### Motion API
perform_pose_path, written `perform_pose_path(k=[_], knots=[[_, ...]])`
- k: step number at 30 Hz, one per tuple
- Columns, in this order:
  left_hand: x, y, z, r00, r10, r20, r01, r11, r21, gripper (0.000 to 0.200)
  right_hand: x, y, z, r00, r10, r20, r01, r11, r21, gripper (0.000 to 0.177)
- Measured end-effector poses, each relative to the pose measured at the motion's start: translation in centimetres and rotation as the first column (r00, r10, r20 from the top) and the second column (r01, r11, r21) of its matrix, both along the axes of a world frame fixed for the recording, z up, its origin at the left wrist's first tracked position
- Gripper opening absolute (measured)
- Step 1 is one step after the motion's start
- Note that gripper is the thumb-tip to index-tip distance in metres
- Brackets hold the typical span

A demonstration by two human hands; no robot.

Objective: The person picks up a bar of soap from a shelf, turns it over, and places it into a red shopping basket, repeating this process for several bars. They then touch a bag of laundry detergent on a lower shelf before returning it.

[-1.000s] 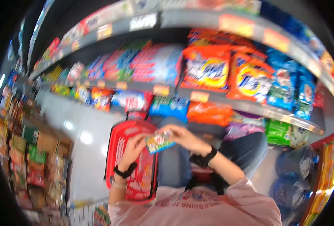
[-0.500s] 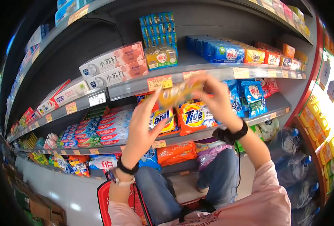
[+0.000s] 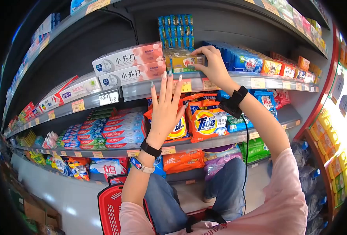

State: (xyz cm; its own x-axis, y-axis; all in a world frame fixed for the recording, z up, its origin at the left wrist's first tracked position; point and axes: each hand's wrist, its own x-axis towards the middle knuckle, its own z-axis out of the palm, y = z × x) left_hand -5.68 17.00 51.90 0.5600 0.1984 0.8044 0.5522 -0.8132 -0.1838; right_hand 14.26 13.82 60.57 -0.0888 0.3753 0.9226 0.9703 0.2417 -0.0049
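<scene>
My right hand (image 3: 214,66) has thumb and fingers closed on the right end of a yellow soap pack (image 3: 183,62) on the middle shelf. That pack sits at the front of its stack, just right of two stacked white-and-pink cartons (image 3: 133,57). With fingers spread and nothing held, my left hand (image 3: 165,102) is raised before the shelf edge, its fingertips just below the yellow pack. Behind and below it, partly covered, are orange Tide detergent bags (image 3: 207,122).
Blue soap packs (image 3: 246,62) stand right of my right hand. Red Colgate boxes (image 3: 120,129) fill the lower shelf at left. A red shopping basket (image 3: 110,209) is beside my leg. Large water bottles (image 3: 308,176) stand at the right. A cable (image 3: 247,164) hangs from my right wrist.
The yellow soap pack, earlier held up between both hands, is now on the shelf with my right hand on it. My left hand has let go and opened.
</scene>
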Motion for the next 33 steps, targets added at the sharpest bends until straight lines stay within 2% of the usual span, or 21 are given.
perform_pose_path(k=[1, 5, 7, 8, 10, 14, 16, 23, 26, 28, 33], knots=[[0.0, 0.0, -0.1, 1.0, -0.006, 0.003, 0.006, 1.0, -0.005, 0.08, 0.5, 0.4, 0.1, 0.997, 0.062, -0.039, -0.065, 0.995, -0.076, 0.036], [0.1, -0.1, -0.1, 1.0, -0.018, 0.026, 0.019, 0.999, -0.028, 0.08, 0.1, 0.7, 1.1, 0.988, 0.103, -0.114, -0.116, 0.986, -0.117, 0.039], [0.1, 0.0, -0.2, 0.999, -0.034, 0.04, 0.035, 0.999, -0.035, 0.08, -0.5, 0.8, 1.9, 0.967, 0.085, -0.24, -0.176, 0.906, -0.384, 0.044], [0.1, 0.0, -0.2, 0.998, -0.038, 0.044, 0.039, 0.998, -0.039, 0.08, -0.6, 0.9, 1.9, 0.968, 0.081, -0.237, -0.17, 0.905, -0.389, 0.044], [0.1, 0.0, -0.3, 0.998, -0.038, 0.05, 0.04, 0.999, -0.035, 0.08, -0.9, 1.3, 1.8, 0.98, 0.175, -0.1, -0.197, 0.931, -0.307, 0.047], [0.5, 0.5, -0.8, 0.998, -0.023, 0.066, 0.025, 0.999, -0.024, 0.08, -1.4, 1.5, 2.1, 0.969, 0.171, -0.176, -0.219, 0.927, -0.305, 0.047], [0.8, 0.6, -1.0, 0.997, -0.002, 0.078, 0.003, 1.0, -0.01, 0.08, -1.4, 1.4, 2.2, 0.985, 0.08, -0.155, -0.131, 0.927, -0.351, 0.045], [0.9, 0.4, -0.9, 0.996, -0.004, 0.091, 0.005, 1.0, -0.011, 0.079, -1.4, 2.2, 1.6, 0.983, 0.135, -0.122, -0.165, 0.943, -0.29, 0.044], [0.6, 0.3, -0.7, 0.997, -0.02, 0.075, 0.022, 0.999, -0.027, 0.078, -1.8, 1.5, 1.8, 0.985, 0.072, -0.159, -0.126, 0.924, -0.36, 0.041], [0.3, 0.5, -0.8, 0.997, -0.046, 0.06, 0.048, 0.998, -0.031, 0.077, -1.3, 1.9, 1.4, 0.993, 0.078, -0.09, -0.103, 0.943, -0.318, 0.038], [-0.2, 0.3, -0.5, 0.999, -0.042, 0.022, 0.042, 0.999, -0.017, 0.077, -0.2, 2.6, 1.7, 0.99, 0.117, -0.078, -0.136, 0.94, -0.312, 0.037]])
